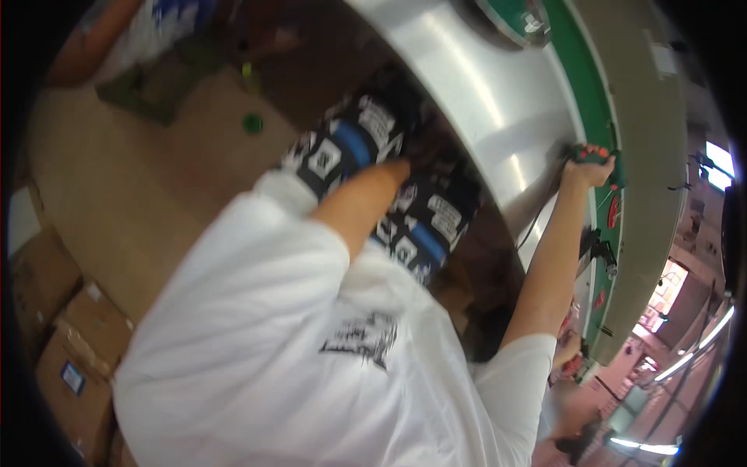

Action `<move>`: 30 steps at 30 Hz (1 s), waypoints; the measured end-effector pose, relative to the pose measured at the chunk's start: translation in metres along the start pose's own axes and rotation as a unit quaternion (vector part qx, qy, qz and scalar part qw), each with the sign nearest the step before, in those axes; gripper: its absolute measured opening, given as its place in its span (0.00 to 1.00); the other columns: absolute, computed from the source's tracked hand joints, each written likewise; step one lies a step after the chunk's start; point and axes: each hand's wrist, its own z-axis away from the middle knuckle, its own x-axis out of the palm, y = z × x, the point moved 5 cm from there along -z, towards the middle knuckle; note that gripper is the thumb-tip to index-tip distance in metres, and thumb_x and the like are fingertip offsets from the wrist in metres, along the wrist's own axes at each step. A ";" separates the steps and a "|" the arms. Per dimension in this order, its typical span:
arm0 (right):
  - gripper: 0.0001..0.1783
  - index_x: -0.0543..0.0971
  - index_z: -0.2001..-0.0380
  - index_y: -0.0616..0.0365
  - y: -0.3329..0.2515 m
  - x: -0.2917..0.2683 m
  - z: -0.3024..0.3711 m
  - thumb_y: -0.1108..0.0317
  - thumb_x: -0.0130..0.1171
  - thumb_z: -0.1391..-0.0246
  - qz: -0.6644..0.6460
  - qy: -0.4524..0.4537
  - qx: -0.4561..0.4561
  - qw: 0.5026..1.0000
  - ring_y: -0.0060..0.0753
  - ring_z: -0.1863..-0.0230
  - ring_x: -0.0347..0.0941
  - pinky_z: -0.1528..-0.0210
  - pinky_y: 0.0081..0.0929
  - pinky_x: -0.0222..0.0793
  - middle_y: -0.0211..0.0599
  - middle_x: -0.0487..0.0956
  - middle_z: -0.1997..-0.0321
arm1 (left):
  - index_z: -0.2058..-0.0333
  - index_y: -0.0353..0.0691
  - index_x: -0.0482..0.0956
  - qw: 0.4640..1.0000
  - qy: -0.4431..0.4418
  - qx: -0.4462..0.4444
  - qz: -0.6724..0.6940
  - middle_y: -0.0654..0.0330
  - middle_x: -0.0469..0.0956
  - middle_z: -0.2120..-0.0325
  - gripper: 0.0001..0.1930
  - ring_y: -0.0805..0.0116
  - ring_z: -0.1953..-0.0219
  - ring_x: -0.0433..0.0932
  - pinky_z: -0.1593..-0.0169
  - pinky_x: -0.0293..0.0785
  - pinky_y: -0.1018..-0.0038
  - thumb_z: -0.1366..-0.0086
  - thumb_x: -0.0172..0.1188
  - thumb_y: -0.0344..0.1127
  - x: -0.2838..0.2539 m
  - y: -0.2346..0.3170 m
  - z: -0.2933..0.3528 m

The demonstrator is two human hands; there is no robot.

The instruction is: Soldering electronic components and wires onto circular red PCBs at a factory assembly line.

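Note:
My right arm stretches out to the right, over the edge of the metal worktop (486, 101). The fingers of my right hand (593, 170) are closed round a dark green piece with orange-red parts (589, 152), at the border of the green belt (587, 74). What kind of thing this piece is I cannot make out. My left forearm (362, 204) lies across my lap, over patterned shorts. At its end my left hand (399, 169) is only partly visible in shadow, its fingers hidden.
Red pieces (614, 212) and a black tool-like object (601, 251) lie along the belt. A green round-ended tray (510, 19) stands at the far end. Cardboard boxes (78, 335) are stacked at lower left. A green stool (144, 89) and another person's arm (97, 43) are at upper left.

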 end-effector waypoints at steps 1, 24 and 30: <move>0.18 0.67 0.74 0.56 -0.001 0.003 0.004 0.54 0.46 0.36 -0.009 0.010 0.006 1.000 0.34 0.78 0.65 0.71 0.33 0.68 0.36 0.68 0.79 | 0.48 0.39 0.77 0.999 -0.018 0.023 -0.015 0.44 0.78 0.50 0.23 0.52 0.41 0.72 0.34 0.60 0.61 0.33 0.53 0.48 -0.001 -0.004 0.002; 0.11 0.70 0.64 0.56 -0.016 0.018 0.035 0.59 0.53 0.37 -0.114 0.053 0.006 0.992 0.32 0.82 0.65 0.78 0.31 0.63 0.34 0.69 0.78 | 0.48 0.37 0.77 0.918 -0.313 -0.004 -0.243 0.41 0.78 0.50 0.23 0.48 0.43 0.75 0.37 0.66 0.59 0.34 0.54 0.48 -0.057 0.026 -0.073; 0.11 0.71 0.64 0.56 -0.006 0.008 0.032 0.60 0.55 0.38 -0.127 0.054 0.025 0.990 0.30 0.82 0.66 0.79 0.30 0.66 0.34 0.71 0.78 | 0.48 0.37 0.76 0.879 -0.357 -0.056 -0.311 0.41 0.78 0.50 0.23 0.47 0.44 0.75 0.38 0.67 0.58 0.34 0.55 0.48 -0.052 0.050 -0.099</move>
